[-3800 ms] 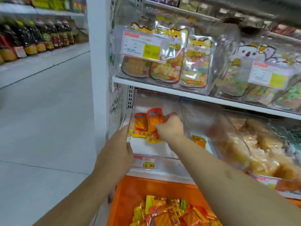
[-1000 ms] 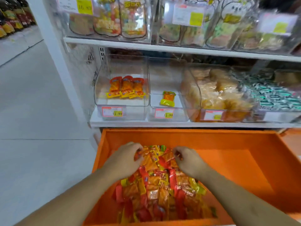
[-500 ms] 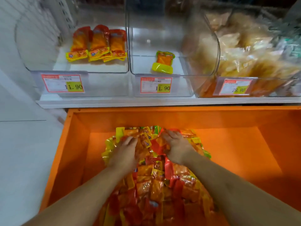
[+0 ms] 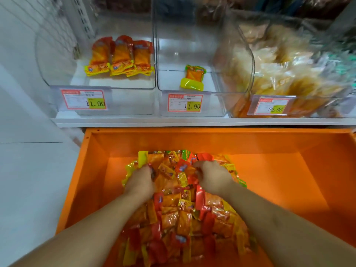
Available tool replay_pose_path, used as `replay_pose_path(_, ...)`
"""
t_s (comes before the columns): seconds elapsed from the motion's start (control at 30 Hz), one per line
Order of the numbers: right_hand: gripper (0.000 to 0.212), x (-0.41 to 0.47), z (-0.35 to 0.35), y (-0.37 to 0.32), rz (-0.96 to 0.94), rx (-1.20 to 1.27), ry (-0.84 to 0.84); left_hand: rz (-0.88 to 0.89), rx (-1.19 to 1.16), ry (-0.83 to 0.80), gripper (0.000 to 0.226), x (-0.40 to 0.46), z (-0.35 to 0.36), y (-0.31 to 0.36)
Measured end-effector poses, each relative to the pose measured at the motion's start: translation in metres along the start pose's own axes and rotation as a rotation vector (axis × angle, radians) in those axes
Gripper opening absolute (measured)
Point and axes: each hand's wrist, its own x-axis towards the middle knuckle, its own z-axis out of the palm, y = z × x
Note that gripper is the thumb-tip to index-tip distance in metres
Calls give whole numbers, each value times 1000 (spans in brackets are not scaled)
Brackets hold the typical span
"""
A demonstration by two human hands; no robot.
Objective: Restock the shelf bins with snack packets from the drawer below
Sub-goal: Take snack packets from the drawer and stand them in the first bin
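Since our hands left the bins and dropped to the drawer, we're gathering again: left hand and right hand both curl into the snack packets piled under and btwn them. Left bin, just beyond our hands, holds approx three pkts, so we judge restocking barely begun.

Even, bright overhead lighting is recorded across the frame. Glare is noted on the clear bins in the upper half. Soft shadow is cast inside the orange drawer at its right and lower walls. Motion blur affects the upper right. Wide-angle bending is seen at the edges; the forearms at bottom are softened.
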Motion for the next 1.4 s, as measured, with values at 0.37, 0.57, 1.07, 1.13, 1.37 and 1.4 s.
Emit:
replay_pose_path(0.37, 13, -61, -101, -43, -19, 198, -50, 41, -134, 45, 4, -59, -71, -3)
replay_pose_path(0.57, 10, -69, -83, -43, 25, 236, -57, 70, -190, 14, 15, -67, -47, -10)
replay_pose_path(1.07, 21, -14, -43, -21, 101, 269, -121, 170, -60, 11, 26, -1, 19, -13)
replay_pose_path(1.13, 25, -17, -50, -22, 122, 313, -108, 198, -86, 41, 23, -8, 9, -9)
replay_pose_path(1.37, 30, -69, -115, -49, 50, 688, 29, 388, -73, 161, 35, -52, -87, 27)
replay_pose_path(1.4, 27, -80, -125, -52, 35, 765, 43, 408, -89, 174, 37, -62, -104, 34)
